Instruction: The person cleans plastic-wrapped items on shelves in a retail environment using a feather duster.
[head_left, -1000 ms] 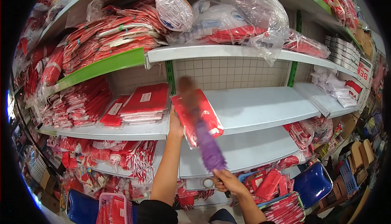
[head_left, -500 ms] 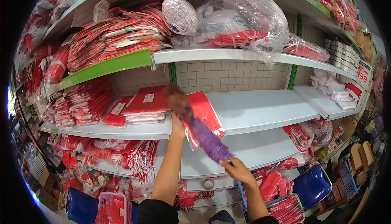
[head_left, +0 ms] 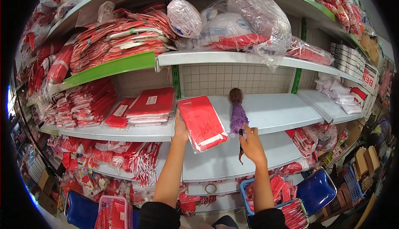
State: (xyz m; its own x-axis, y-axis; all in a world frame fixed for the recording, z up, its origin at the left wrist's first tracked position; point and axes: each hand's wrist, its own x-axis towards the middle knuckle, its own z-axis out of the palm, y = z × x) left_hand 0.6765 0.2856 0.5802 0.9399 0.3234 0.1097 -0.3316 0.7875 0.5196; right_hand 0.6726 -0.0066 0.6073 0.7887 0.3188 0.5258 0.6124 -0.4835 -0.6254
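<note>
My left hand point(head_left: 181, 126) grips the left edge of a red packet point(head_left: 202, 123) in clear plastic, tilted above the front edge of the middle shelf point(head_left: 270, 108). To its right, my right hand point(head_left: 252, 143) is closed on the dark handle of a purple feather duster point(head_left: 238, 116). The duster's brown tip points toward the back of the shelf, and its handle end hangs below my fingers. Left of my left hand, a stack of red packets point(head_left: 151, 102) with white labels lies on the same shelf.
Above, the upper shelf point(head_left: 232, 56) holds red bundles and plastic-wrapped bags. Below are more red goods, a pink basket point(head_left: 129, 216), a blue basket point(head_left: 245, 185) and a blue stool point(head_left: 316, 187). A tape roll point(head_left: 210, 188) is near the lower shelf.
The duster has moved right, away from the red packet, and now points upward over the shelf. My right hand has risen. The packet is now fully visible in my left hand.
</note>
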